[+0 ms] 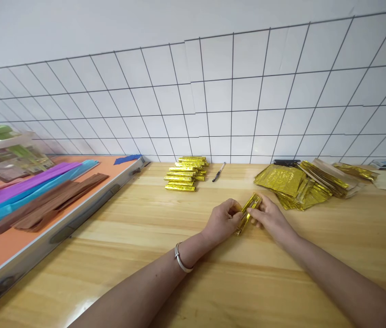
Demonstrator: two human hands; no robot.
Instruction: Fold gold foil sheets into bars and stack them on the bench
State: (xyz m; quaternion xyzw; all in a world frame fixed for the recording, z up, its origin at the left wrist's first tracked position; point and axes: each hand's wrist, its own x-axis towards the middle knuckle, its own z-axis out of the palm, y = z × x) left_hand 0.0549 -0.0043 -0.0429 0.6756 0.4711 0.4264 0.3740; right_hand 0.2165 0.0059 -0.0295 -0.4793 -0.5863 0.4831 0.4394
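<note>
Head view: over the pale wooden worktop (pixel 145 218), the left hand (pixel 222 217) and right hand (pixel 271 216) hold, in a narrow pinching grip, one folded strip of shiny gold foil (pixel 244 223). Uneven pressure could perhaps tear it. Farther lie crinkled gold foil sheets (pixel 280 181) and slim gold foil bars (pixel 180 175).

There are two hands (pixel 223 217) (pixel 271 215), one pen (pixel 218 173), one bracelet (pixel 178 258).
</note>
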